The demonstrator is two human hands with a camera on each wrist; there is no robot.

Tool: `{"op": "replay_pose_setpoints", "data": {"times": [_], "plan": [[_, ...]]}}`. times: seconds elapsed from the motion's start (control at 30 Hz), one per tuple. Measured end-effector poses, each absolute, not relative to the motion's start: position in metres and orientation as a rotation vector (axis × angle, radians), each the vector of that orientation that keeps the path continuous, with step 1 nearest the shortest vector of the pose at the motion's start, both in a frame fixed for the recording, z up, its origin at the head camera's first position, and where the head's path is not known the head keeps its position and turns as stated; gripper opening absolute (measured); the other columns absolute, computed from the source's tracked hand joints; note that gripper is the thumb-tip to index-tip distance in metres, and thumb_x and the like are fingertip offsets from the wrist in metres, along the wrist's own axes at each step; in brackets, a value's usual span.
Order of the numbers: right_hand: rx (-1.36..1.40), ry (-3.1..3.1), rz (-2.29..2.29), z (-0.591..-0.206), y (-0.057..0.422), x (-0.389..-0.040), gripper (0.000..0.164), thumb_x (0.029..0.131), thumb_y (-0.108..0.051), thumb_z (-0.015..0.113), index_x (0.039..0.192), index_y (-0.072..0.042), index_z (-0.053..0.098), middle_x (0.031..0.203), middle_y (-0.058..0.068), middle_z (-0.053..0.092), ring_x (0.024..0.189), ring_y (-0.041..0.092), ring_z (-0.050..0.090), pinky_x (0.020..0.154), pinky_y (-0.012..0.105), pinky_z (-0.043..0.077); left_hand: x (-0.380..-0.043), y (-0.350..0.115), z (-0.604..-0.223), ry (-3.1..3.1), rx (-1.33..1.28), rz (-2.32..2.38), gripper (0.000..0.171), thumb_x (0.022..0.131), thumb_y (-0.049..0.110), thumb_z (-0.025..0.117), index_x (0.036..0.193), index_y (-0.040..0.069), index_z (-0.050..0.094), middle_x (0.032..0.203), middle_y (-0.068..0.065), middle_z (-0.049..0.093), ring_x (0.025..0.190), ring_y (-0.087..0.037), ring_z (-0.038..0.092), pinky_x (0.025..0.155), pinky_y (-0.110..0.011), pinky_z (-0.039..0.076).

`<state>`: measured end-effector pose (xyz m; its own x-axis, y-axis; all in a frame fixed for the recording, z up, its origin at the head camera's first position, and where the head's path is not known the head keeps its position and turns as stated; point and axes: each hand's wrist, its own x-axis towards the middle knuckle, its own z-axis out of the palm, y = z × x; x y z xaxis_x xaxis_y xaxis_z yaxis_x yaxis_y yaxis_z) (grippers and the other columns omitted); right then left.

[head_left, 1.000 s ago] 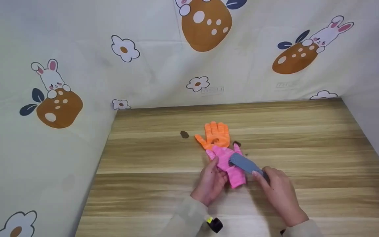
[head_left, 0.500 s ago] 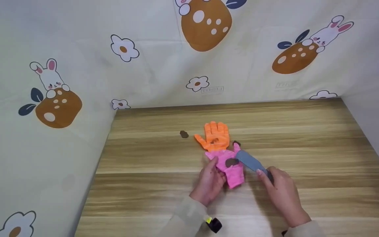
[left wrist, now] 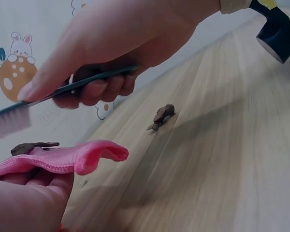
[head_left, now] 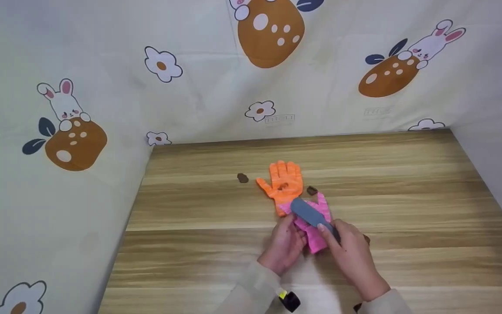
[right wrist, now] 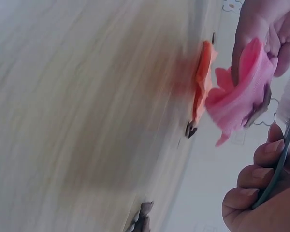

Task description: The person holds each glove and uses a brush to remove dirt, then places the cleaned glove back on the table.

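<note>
Two hands, both occupied. Right hand (head_left: pixel 355 253): fingers closed round the handle of one grey-blue brush (head_left: pixel 306 213), white bristles (left wrist: pixel 12 123) facing down. Left hand (head_left: pixel 283 246): curled under one pink glove (head_left: pixel 317 239), gripping it palm-up above the table. One brown lump (left wrist: pixel 25 148) sat on top of that glove — small gap between it and the bristles in the left wrist view.

Further out: one orange glove (head_left: pixel 286 174) flat on the table, fingers pointing away, one brown patch (head_left: pixel 283 186) on its palm; couldn't tell if lump or stain. Three more brown pieces on the wood-grain table (head_left: pixel 177 209): one left of the orange glove (head_left: pixel 242 178), one just right of it (head_left: pixel 312 190), one mostly hidden behind the right hand (head_left: pixel 367 240).

Two pale sleeves (head_left: pixel 253 285). Backdrop (head_left: pixel 207 100) carried three rabbit-and-fruit prints — top one cropped.
</note>
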<state>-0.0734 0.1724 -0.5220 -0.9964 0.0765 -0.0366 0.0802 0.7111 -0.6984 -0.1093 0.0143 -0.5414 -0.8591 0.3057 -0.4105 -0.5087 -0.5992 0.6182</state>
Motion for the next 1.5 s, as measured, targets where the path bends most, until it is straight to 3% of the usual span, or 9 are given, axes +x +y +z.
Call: {"op": "replay_pose_setpoints", "data": {"times": [0.17,0.37,0.5,0.8,0.97,1.5], "plan": [[0.095,2.892,-1.192,-0.524,0.167,-0.075,0.039,0.101,-0.049,0.055,0.088,-0.013,0.06,0.079,0.002,0.053,0.077,0.018,0.048,0.069,0.031,0.041,-0.107,0.016,-0.538,1.014,-0.447,2.415,0.049,0.107,0.028,0.039,0.147,0.0,0.045,0.126,-0.008,0.069,0.112,-0.016,0.065,0.104,-0.032,0.05],[0.084,2.898,-1.166,-0.529,0.171,-0.076,0.037,0.101,-0.049,0.056,0.089,-0.014,0.061,0.081,0.003,0.056,0.081,0.02,0.051,0.074,0.035,0.045,-0.108,0.015,-0.535,0.902,-0.477,2.467,0.051,0.107,0.026,0.038,0.15,0.0,0.042,0.141,-0.015,0.061,0.123,-0.022,0.064,0.114,-0.037,0.044],[0.056,2.927,-1.126,-0.531,0.175,-0.076,0.037,0.101,-0.05,0.056,0.09,-0.015,0.062,0.083,0.002,0.058,0.083,0.02,0.054,0.076,0.038,0.047,-0.109,0.014,-0.536,0.871,-0.48,2.478,0.051,0.107,0.026,0.035,0.151,-0.001,0.04,0.143,-0.017,0.059,0.127,-0.024,0.062,0.116,-0.039,0.043],[0.035,2.982,-1.04,-0.533,0.183,-0.075,0.036,0.099,-0.05,0.06,0.087,-0.015,0.061,0.076,0.001,0.052,0.077,0.019,0.048,0.067,0.032,0.038,-0.11,0.011,-0.538,0.845,-0.443,2.488,0.054,0.108,0.03,0.03,0.151,-0.001,0.039,0.149,-0.017,0.053,0.131,-0.025,0.058,0.118,-0.038,0.04],[0.016,3.023,-0.986,-0.533,0.188,-0.075,0.035,0.098,-0.048,0.061,0.084,-0.015,0.06,0.074,0.0,0.052,0.074,0.018,0.046,0.066,0.031,0.038,-0.111,0.01,-0.538,0.854,-0.434,2.487,0.055,0.108,0.032,0.033,0.151,-0.002,0.037,0.151,-0.018,0.051,0.139,-0.028,0.051,0.12,-0.041,0.037],[0.022,3.069,-0.91,-0.53,0.199,-0.073,0.039,0.098,-0.051,0.061,0.087,-0.013,0.063,0.076,0.001,0.053,0.073,0.018,0.046,0.065,0.031,0.039,-0.112,0.007,-0.538,0.87,-0.406,2.477,0.054,0.108,0.032,0.036,0.149,-0.003,0.037,0.148,-0.021,0.053,0.14,-0.033,0.049,0.119,-0.044,0.038]]}}
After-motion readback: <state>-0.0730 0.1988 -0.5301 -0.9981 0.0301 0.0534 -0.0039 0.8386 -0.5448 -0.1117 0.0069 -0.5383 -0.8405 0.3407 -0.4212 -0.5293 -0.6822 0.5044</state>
